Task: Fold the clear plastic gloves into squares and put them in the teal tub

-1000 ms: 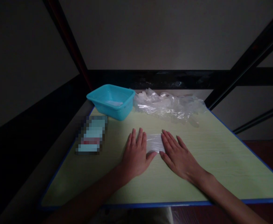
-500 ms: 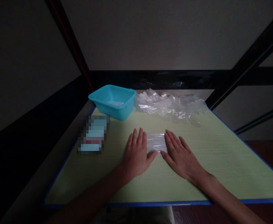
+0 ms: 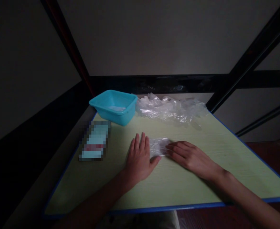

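A folded clear plastic bag (image 3: 157, 147) lies flat on the table between my two hands. My left hand (image 3: 139, 160) rests palm down over its left end, fingers stretched out and thumb spread along the near edge. At the right end, my right hand (image 3: 190, 156) has its fingers bent together and closed on the bag's edge. The fingertips partly cover that edge, and the thumb is hidden beneath the hand.
A turquoise plastic basin (image 3: 116, 109) stands at the back left with something whitish inside. Beside it lies a heap of crumpled clear plastic bags (image 3: 170, 109). A pixelated flat phone-like object (image 3: 95, 140) lies at the left edge of the pale green table (image 3: 178, 190), which has blue edging.
My right hand has gone from lying flat on the bag's right end to fingers drawn together on its edge. My left hand stays flat. The view has shifted slightly.
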`<state>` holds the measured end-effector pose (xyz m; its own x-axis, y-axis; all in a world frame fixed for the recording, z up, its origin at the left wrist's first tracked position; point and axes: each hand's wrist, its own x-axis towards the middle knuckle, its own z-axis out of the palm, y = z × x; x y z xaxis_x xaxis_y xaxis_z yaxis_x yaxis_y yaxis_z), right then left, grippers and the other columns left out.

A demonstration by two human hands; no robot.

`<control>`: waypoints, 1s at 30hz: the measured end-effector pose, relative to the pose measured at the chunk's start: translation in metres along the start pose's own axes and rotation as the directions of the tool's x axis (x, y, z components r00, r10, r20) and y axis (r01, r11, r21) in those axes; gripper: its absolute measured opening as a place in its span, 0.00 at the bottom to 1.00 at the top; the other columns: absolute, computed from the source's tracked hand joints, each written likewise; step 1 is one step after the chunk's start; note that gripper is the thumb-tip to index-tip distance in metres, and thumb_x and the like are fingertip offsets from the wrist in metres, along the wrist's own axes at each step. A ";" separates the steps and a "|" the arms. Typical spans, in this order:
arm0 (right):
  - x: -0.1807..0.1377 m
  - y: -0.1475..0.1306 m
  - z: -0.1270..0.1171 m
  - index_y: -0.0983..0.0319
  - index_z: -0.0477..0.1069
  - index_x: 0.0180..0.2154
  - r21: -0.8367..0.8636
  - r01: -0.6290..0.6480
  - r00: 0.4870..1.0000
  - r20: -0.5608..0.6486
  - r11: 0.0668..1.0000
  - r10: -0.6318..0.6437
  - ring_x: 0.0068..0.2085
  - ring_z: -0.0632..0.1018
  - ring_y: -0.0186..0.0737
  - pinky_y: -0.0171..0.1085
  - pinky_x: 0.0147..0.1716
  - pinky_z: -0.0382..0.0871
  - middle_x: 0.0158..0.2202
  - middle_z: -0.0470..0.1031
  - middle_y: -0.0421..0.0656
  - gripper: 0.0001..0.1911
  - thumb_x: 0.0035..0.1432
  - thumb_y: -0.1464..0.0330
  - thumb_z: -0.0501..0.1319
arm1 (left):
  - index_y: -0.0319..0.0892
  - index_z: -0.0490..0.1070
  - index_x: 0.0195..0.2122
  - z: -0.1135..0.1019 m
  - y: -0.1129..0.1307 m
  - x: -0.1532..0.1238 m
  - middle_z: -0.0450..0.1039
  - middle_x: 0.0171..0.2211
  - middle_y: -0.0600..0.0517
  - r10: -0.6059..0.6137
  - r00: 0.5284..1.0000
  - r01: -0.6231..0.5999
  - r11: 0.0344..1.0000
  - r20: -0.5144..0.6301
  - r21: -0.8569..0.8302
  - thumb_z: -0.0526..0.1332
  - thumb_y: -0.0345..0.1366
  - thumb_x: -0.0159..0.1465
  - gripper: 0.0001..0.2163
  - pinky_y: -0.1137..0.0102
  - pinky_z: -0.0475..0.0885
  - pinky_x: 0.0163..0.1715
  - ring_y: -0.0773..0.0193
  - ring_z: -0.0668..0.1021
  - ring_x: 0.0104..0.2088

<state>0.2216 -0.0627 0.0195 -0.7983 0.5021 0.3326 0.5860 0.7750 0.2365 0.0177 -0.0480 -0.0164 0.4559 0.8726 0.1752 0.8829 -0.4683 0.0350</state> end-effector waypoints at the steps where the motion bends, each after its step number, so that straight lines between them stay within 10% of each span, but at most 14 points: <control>1: 0.002 -0.001 0.000 0.65 0.72 0.38 -0.025 0.010 1.000 0.002 1.000 -0.010 0.39 0.76 0.41 0.41 0.37 0.72 0.39 0.77 0.48 0.09 0.60 0.76 0.53 | 0.26 0.55 0.59 0.000 0.000 0.000 0.49 0.62 0.33 0.000 1.000 0.000 1.000 -0.004 0.001 0.47 0.54 0.62 0.35 0.53 0.55 0.57 0.42 0.53 0.62; 30: -0.007 0.001 0.010 0.67 0.72 0.32 -0.008 -0.079 0.974 -0.214 0.997 0.075 0.35 0.76 0.40 0.39 0.34 0.71 0.32 0.78 0.49 0.15 0.63 0.76 0.48 | 0.26 0.52 0.60 0.003 0.000 -0.001 0.49 0.62 0.31 -0.029 0.997 0.029 1.000 -0.066 0.003 0.55 0.51 0.58 0.36 0.50 0.56 0.56 0.40 0.55 0.61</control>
<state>0.2264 -0.0619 0.0077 -0.7036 0.4650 0.5373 0.6482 0.7299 0.2172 0.0179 -0.0485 -0.0192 0.4220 0.8746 0.2389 0.8960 -0.4425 0.0372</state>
